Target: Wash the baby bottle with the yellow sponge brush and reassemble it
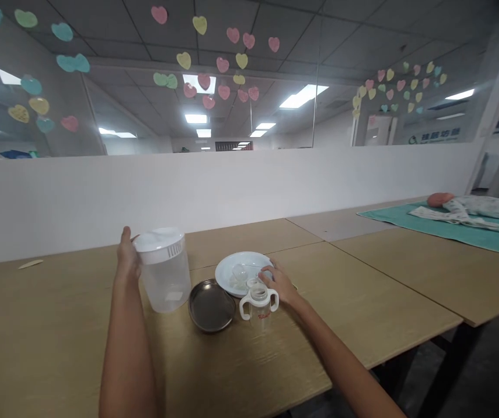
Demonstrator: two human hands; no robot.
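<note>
My left hand (pixel 128 255) grips the left side of a clear plastic bucket (pixel 165 284) with a white lid (pixel 159 239) on it. The bucket stands upright on the table. My right hand (pixel 281 284) curls over the right edge of a white plate (pixel 243 257), its fingers bent down among small clear parts; what they hold, if anything, is hidden. A clear cup-like piece (pixel 239 273) lies in the plate. Just in front stands a clear baby bottle (pixel 260 305) with two white handles and an open top. A round dark metal tray (pixel 212 307) sits between bucket and bottle.
The wooden table (pixel 354 290) meets a low white wall (pixel 241 186) under glass. At the far right a doll (pixel 441 200) and patterned cloth (pixel 484 209) lie on a green towel (pixel 397 216). A thin flat piece (pixel 31 263) lies at the left.
</note>
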